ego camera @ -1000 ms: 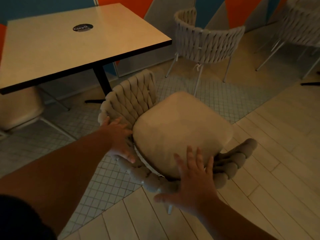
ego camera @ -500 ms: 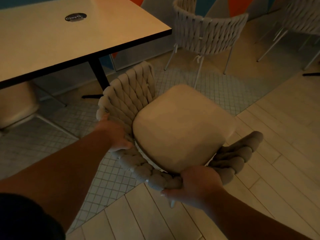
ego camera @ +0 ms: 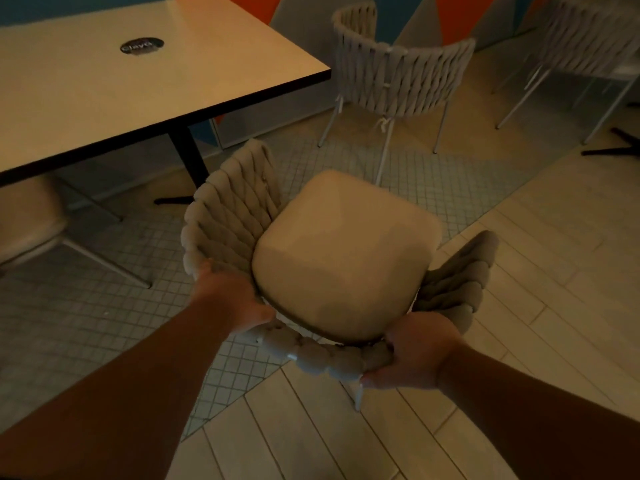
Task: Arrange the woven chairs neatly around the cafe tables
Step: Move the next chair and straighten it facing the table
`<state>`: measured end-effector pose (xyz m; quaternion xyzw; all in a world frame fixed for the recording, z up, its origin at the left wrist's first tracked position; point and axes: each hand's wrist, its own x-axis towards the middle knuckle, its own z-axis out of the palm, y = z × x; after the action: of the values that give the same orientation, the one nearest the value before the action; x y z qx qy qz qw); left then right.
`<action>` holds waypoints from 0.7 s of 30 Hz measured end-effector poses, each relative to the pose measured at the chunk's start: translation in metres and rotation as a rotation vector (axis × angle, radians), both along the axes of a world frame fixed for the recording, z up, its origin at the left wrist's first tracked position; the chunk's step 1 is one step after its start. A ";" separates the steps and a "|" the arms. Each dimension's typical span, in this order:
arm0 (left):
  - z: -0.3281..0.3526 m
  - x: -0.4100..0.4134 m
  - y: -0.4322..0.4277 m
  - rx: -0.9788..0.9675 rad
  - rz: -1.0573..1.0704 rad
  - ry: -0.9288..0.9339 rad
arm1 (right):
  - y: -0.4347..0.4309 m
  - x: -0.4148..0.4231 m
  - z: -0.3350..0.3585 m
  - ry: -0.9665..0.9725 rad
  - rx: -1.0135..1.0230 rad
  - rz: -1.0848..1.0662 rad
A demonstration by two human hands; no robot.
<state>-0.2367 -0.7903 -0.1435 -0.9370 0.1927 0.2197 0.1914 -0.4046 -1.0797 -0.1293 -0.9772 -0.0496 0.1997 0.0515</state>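
Both hands are clamped on the curved woven back of the nearest woven chair [ego camera: 341, 258]. The left hand [ego camera: 230, 299] grips the rim where the back turns into the left arm, and the right hand [ego camera: 412, 355] is wrapped over the padded rope at the rear right, fingers curled under it. The chair sits directly ahead of and just below the hands, its back toward the person and its seat cushion [ego camera: 346, 254] pointing away and slightly to the right.

The tabletop [ego camera: 156, 81] lies ahead and to the left of the hands, on the left hand's side. The chair's open front faces past the tabletop's near right corner, not toward its edge. So the relation that matters is this offset: in my judgement the chair needs to swing leftward and be pushed forward, with the left hand as the pivot nearer the table's black pedestal [ego camera: 188, 157].

A second woven chair [ego camera: 401, 74] stands farther ahead and to the right, well apart from the held one.

A dark round sticker [ego camera: 142, 46] on the tabletop carries pale lettering that looks like "Clava", though it is too blurred to be sure.
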 end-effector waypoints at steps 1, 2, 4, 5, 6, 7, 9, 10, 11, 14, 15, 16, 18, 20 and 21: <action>0.000 -0.005 -0.002 0.001 0.008 0.006 | -0.005 0.000 0.000 -0.014 -0.004 0.005; 0.000 -0.009 -0.005 -0.003 0.026 0.017 | -0.010 0.002 0.001 -0.019 -0.015 0.014; 0.001 -0.023 -0.013 -0.005 0.063 0.025 | -0.022 0.004 0.003 -0.004 -0.040 0.042; 0.003 -0.030 -0.018 -0.003 0.084 0.015 | -0.028 0.006 0.004 0.006 -0.057 0.062; 0.004 -0.038 -0.023 0.001 0.109 0.005 | -0.034 0.008 0.005 0.015 -0.077 0.076; 0.006 -0.047 -0.027 0.002 0.134 -0.001 | -0.040 0.011 0.007 0.023 -0.093 0.080; 0.008 -0.061 -0.035 -0.001 0.174 0.007 | -0.050 0.016 0.008 0.033 -0.116 0.090; 0.009 -0.068 -0.039 -0.002 0.194 0.012 | -0.055 0.018 0.010 0.040 -0.134 0.105; 0.011 -0.075 -0.042 -0.008 0.213 0.014 | -0.059 0.021 0.012 0.054 -0.155 0.121; 0.015 -0.095 -0.053 -0.044 0.279 0.018 | -0.071 0.026 0.020 0.114 -0.203 0.163; 0.016 -0.102 -0.058 -0.055 0.294 0.009 | -0.075 0.028 0.023 0.134 -0.212 0.169; 0.017 -0.108 -0.065 -0.069 0.302 -0.008 | -0.080 0.029 0.025 0.150 -0.219 0.181; 0.018 -0.121 -0.074 -0.086 0.324 -0.018 | -0.090 0.034 0.027 0.182 -0.238 0.222; 0.015 -0.128 -0.080 -0.096 0.346 -0.021 | -0.095 0.037 0.027 0.197 -0.269 0.257; 0.015 -0.127 -0.082 -0.100 0.350 -0.028 | -0.097 0.038 0.026 0.199 -0.279 0.267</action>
<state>-0.3641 -0.8722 -0.1289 -0.9676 0.0344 0.2266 0.1062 -0.3667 -1.1767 -0.1036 -0.9352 -0.1453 0.3050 -0.1063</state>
